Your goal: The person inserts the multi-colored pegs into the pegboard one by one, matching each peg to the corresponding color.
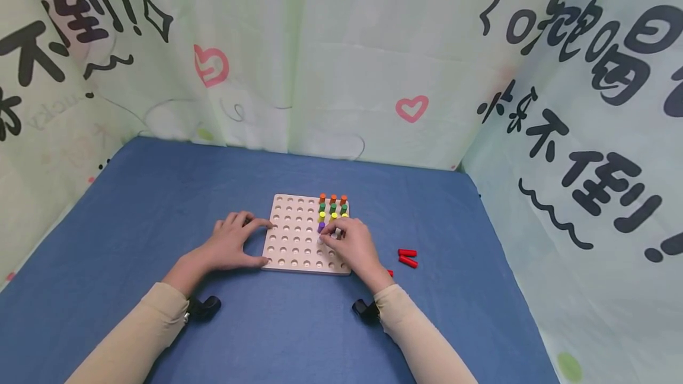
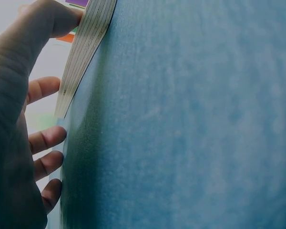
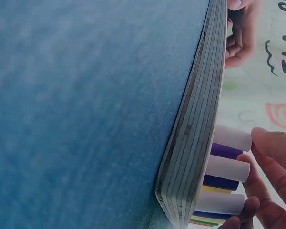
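Observation:
A pale wooden pegboard (image 1: pixel 290 248) with rows of round holes lies on the blue table. My left hand (image 1: pixel 232 245) is spread along its left edge, thumb near the front corner and forefinger further back; in the left wrist view, the thumb and a finger touch the board's layered side (image 2: pixel 83 57). Over the board's right part, my right hand (image 1: pixel 352 248) pinches the end of a white peg (image 3: pixel 233 137) that stands in the board. Two more white pegs (image 3: pixel 227 168) stand beside it. Behind them are purple (image 1: pixel 321 227), yellow (image 1: pixel 322 217), green (image 1: pixel 333 208) and orange pegs (image 1: pixel 333 198).
Red pegs (image 1: pixel 408 252) lie loose on the table right of the board, one partly hidden by my right wrist. Blue cloth (image 1: pixel 256 330) covers the table. Printed curtains (image 1: pixel 347 76) enclose the back and both sides.

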Available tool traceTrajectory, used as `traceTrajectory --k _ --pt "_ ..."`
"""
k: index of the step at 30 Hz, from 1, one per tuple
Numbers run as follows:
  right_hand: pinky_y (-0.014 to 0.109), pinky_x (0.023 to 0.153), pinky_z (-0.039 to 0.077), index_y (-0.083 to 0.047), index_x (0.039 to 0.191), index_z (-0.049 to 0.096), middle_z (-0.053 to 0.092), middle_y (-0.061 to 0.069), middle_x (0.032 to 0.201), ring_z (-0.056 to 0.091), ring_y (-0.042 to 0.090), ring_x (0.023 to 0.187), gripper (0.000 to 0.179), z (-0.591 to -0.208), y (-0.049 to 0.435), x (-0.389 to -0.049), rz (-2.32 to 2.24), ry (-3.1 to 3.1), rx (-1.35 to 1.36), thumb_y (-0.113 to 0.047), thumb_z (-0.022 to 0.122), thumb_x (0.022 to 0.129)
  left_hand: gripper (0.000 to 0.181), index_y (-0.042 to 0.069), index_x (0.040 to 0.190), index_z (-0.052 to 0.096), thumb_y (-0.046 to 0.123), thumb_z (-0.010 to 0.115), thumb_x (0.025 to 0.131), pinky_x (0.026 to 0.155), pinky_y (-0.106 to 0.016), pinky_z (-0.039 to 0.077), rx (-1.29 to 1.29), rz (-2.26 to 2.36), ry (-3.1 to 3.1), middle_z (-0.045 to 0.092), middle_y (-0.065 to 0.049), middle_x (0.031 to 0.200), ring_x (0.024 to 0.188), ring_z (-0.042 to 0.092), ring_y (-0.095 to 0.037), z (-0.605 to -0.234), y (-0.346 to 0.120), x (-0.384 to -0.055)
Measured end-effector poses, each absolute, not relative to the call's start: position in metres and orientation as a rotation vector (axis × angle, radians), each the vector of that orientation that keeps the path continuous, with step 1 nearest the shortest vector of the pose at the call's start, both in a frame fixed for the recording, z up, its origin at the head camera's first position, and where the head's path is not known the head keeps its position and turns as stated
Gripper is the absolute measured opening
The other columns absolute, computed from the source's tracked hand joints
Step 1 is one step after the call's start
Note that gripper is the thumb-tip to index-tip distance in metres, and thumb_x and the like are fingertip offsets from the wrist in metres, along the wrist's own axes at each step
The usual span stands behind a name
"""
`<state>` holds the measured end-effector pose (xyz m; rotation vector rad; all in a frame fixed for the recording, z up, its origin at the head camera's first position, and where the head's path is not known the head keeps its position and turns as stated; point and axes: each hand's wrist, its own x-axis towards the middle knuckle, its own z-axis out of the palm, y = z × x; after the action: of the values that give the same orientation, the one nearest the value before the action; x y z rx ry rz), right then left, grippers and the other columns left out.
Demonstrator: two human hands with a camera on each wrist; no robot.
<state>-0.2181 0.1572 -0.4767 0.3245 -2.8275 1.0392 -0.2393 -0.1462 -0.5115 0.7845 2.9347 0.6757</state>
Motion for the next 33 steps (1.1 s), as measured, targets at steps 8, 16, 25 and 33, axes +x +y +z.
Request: traceTrajectory --k 8,16,25,33 --pt "0.032 0.073 0.041 -0.02 0.09 0.079 0.071 -0.006 0.089 0.054 0.016 0.078 0.003 -0.474 0.16 -0.218 1.054 -2.833 0.303 -0.022 0.081 0.091 0.068 0.034 0.139 0.057 0.057 0.08 0.08 0.093 -0.061 0.032 0.768 0.688 2.933 0.049 -0.014 0.137 0.129 0.041 -0.042 -0.512 -0.145 -0.239" --pt "0.03 0.068 0.046 -0.017 0.091 0.079 0.07 -0.003 0.09 0.058 0.015 0.079 0.004 -0.469 0.171 -0.219 1.061 -2.8 0.251 -0.02 0.081 0.09 0.068 0.033 0.139 0.058 0.055 0.08 0.079 0.094 -0.061 0.032 0.768 0.698 2.93 0.049 -0.015 0.138 0.129 0.041 -0.042 -0.513 -0.144 -0.239" --pt "0.031 0.071 0.048 -0.019 0.096 0.079 0.072 0.0 0.099 0.059 0.017 0.087 0.007 -0.47 0.189 -0.226 1.016 -2.828 0.123 -0.024 0.08 0.092 0.067 0.032 0.139 0.058 0.057 0.079 0.08 0.092 -0.061 0.033 0.769 0.666 2.947 0.05 -0.015 0.136 0.128 0.043 -0.042 -0.51 -0.145 -0.24" --pt "0.033 0.069 0.046 -0.016 0.095 0.076 0.069 0.005 0.099 0.057 0.021 0.085 0.007 -0.471 0.217 -0.23 0.957 -2.87 0.022 -0.023 0.077 0.093 0.068 0.031 0.139 0.059 0.057 0.079 0.08 0.091 -0.061 0.034 0.767 0.659 2.947 0.05 -0.015 0.135 0.126 0.043 -0.042 -0.509 -0.144 -0.238"
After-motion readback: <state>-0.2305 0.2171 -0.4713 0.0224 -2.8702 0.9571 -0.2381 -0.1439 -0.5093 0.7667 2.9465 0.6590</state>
